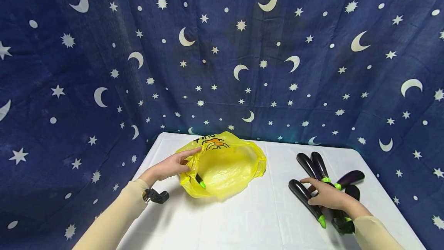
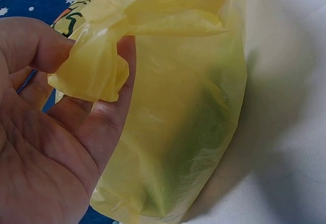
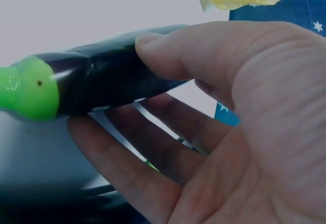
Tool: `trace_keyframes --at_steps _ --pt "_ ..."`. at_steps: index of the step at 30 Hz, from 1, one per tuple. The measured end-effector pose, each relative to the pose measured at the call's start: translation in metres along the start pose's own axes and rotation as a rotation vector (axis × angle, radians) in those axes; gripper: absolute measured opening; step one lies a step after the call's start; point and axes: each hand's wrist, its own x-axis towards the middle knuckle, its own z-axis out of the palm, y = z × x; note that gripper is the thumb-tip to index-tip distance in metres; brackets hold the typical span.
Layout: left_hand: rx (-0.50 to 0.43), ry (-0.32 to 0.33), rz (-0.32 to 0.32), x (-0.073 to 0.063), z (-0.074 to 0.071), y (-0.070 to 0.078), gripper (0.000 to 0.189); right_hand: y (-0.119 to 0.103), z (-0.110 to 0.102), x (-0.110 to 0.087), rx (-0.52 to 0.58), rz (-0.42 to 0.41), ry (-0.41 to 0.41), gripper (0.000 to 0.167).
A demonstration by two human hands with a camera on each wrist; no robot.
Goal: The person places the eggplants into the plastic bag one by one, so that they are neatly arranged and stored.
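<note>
My left hand (image 1: pixel 170 166) pinches the left rim of a yellow plastic bag (image 1: pixel 229 165), whose mouth gapes toward me. Inside the bag, the green-tipped end of an eggplant (image 1: pixel 199 180) shows; through the thin plastic in the left wrist view it is only a dark blur. On the right, my right hand (image 1: pixel 329 195) grips a dark eggplant (image 1: pixel 303 196) with a bright green stem. The right wrist view has the thumb on one side of this eggplant (image 3: pixel 102 76) and the fingers on the other. Whether it touches the table cannot be told.
Several more eggplants lie around and under the right hand, among them one behind it (image 1: pixel 320 165) and one to its right (image 1: pixel 351 178). A white cloth covers the table (image 1: pixel 249 223). Behind hangs a dark blue curtain (image 1: pixel 222 65) with moons and stars.
</note>
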Motion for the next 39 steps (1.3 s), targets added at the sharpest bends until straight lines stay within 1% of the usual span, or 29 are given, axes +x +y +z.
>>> trace_keyframes --at_steps 3,6,9,12,16,24,31,34,39 --pt "-0.003 -0.001 -0.002 0.0 0.0 0.0 0.081 0.001 -0.001 0.0 0.011 -0.011 -0.006 0.077" --pt "-0.005 -0.004 -0.003 0.0 0.001 0.0 0.081 0.004 -0.002 -0.001 0.021 -0.05 -0.008 0.075" --pt "-0.005 -0.007 0.001 0.0 0.001 0.0 0.081 0.007 -0.004 -0.002 0.029 -0.07 -0.006 0.075" --pt "-0.013 -0.01 0.004 0.0 0.001 0.001 0.082 0.01 -0.004 -0.003 0.037 -0.054 -0.006 0.079" --pt "-0.029 -0.014 -0.004 0.0 0.001 0.002 0.082 0.012 -0.003 -0.005 0.037 -0.054 -0.013 0.082" --pt "-0.015 -0.006 -0.018 0.0 0.002 0.002 0.082 0.014 0.001 -0.009 0.009 -0.099 -0.037 0.09" --pt "-0.02 -0.008 -0.014 0.0 0.001 0.001 0.082 0.013 0.005 -0.01 0.036 -0.129 -0.063 0.094" --pt "-0.027 -0.008 -0.011 0.0 0.001 0.001 0.082 0.013 0.005 -0.009 0.033 -0.126 -0.063 0.095" --pt "-0.037 -0.007 -0.012 -0.001 0.001 0.002 0.082 0.013 0.005 -0.008 0.022 -0.092 -0.05 0.094"
